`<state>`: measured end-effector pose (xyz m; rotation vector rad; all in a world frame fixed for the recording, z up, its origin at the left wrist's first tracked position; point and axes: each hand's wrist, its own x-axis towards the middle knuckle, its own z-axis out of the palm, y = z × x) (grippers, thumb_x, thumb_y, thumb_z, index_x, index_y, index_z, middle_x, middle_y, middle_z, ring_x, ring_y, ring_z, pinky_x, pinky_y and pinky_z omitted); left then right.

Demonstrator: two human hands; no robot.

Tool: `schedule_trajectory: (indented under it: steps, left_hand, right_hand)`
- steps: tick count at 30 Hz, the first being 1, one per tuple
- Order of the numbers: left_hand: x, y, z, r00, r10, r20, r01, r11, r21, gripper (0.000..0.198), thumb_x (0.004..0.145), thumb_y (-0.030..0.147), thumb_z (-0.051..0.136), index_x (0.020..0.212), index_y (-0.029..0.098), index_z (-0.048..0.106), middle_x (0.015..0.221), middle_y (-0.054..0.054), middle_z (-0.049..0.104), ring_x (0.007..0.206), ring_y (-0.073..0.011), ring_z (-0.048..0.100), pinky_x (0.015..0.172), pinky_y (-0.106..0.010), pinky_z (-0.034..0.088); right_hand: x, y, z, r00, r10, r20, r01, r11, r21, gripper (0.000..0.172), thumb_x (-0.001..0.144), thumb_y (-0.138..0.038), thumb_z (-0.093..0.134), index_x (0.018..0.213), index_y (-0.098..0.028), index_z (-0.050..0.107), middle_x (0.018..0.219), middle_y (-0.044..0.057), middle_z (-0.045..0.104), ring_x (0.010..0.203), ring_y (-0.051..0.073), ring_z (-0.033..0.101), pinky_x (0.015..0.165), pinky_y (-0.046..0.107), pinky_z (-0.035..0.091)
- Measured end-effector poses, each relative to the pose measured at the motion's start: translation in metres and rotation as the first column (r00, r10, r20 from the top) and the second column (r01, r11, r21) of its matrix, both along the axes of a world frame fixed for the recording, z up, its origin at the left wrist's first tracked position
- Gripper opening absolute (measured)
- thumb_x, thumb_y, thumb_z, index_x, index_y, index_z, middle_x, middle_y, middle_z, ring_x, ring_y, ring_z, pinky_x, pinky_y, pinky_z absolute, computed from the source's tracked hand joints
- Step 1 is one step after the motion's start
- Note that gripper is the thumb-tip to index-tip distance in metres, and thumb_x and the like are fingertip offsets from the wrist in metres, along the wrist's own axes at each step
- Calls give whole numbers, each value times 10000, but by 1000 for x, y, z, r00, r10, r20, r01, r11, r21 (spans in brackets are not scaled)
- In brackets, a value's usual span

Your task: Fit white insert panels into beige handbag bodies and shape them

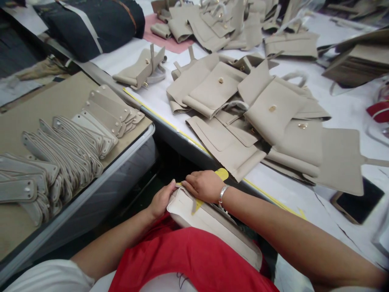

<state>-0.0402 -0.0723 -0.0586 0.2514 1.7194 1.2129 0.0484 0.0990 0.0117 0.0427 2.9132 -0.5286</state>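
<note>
A beige leather bag lies slanted across the lap, its pale edge toward the body. My left hand is closed on the bag's far left corner, thumb on top. My right hand, wearing a bracelet at the wrist, has its curled fingers closed around a yellow tool and rests against the same end of the bag. One rounded yellow end sticks out behind the hand, and a narrower yellow part shows below it against the bag. The hand hides the tool's middle, so its kind is unclear. Both hands are close together.
On the left, a board-topped table bears stacked beige straps with metal studs. Partly made beige bags pile up on the white table ahead. A dark phone-like slab lies at right. A black roll stands at the back left.
</note>
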Motion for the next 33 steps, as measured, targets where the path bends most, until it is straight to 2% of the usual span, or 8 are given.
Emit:
schedule_trajectory:
  steps: [8, 14, 17, 21, 26, 29, 33]
  left_hand:
    - [7, 1, 17, 1000, -12, -11, 13, 999, 33, 561, 815, 580, 403, 998, 112, 652, 952, -89, 685, 914, -246, 607, 783, -322, 450]
    - [5, 3, 25, 989, -146, -26, 149, 977, 154, 491, 864, 485, 366, 1112, 136, 606, 1088, -81, 646, 1003, -244, 574, 891, -332, 416]
    - [4, 4, 31, 976, -196, -94, 211, 959, 191, 447, 867, 448, 388, 1100, 138, 610, 1125, -74, 628, 1039, -238, 549, 934, -322, 382]
    - [4, 3, 38, 966, -243, -87, 255, 948, 189, 437, 882, 421, 385, 1117, 117, 593, 1097, -90, 633, 988, -218, 559, 867, -291, 409]
    - [-1, 5, 33, 962, -267, 55, 258, 957, 133, 452, 870, 427, 430, 1205, 137, 520, 1059, -90, 635, 857, -181, 575, 706, -246, 434]
    - [-7, 9, 30, 945, -320, 66, 310, 942, 129, 450, 864, 425, 452, 1228, 166, 502, 1084, -79, 621, 847, -168, 566, 694, -233, 423]
    - [-13, 15, 33, 919, -389, 54, 377, 913, 155, 430, 866, 422, 449, 1220, 186, 509, 1092, -75, 618, 862, -179, 568, 707, -245, 422]
  right_hand:
    - [4, 3, 1, 998, 48, -41, -49, 999, -16, 508, 926, -508, 231, 831, -170, 599, 807, 75, 633, 680, 163, 566, 564, 277, 283]
    - [5, 7, 1, 991, 122, -59, -123, 992, -8, 513, 931, -494, 227, 803, -165, 599, 762, 70, 626, 672, 159, 567, 565, 285, 277]
    - [4, 9, 3, 988, 151, -44, -151, 989, 3, 525, 934, -489, 209, 802, -159, 595, 757, 69, 626, 669, 154, 572, 564, 283, 280]
    - [6, 8, 6, 985, 172, -16, -172, 985, 10, 541, 940, -475, 163, 804, -170, 589, 754, 57, 631, 666, 161, 581, 555, 280, 287]
    - [15, -1, 3, 998, 34, 51, -33, 999, -33, 539, 938, -475, 136, 885, -182, 585, 784, 71, 646, 694, 188, 589, 568, 278, 323]
    - [21, -5, 1, 991, -72, 109, 77, 996, -45, 552, 933, -489, 115, 946, -186, 576, 824, 89, 652, 726, 202, 591, 597, 281, 351]
    - [28, -7, 5, 978, -139, 153, 147, 988, -43, 521, 934, -480, 137, 960, -192, 571, 828, 82, 656, 724, 205, 600, 585, 276, 362]
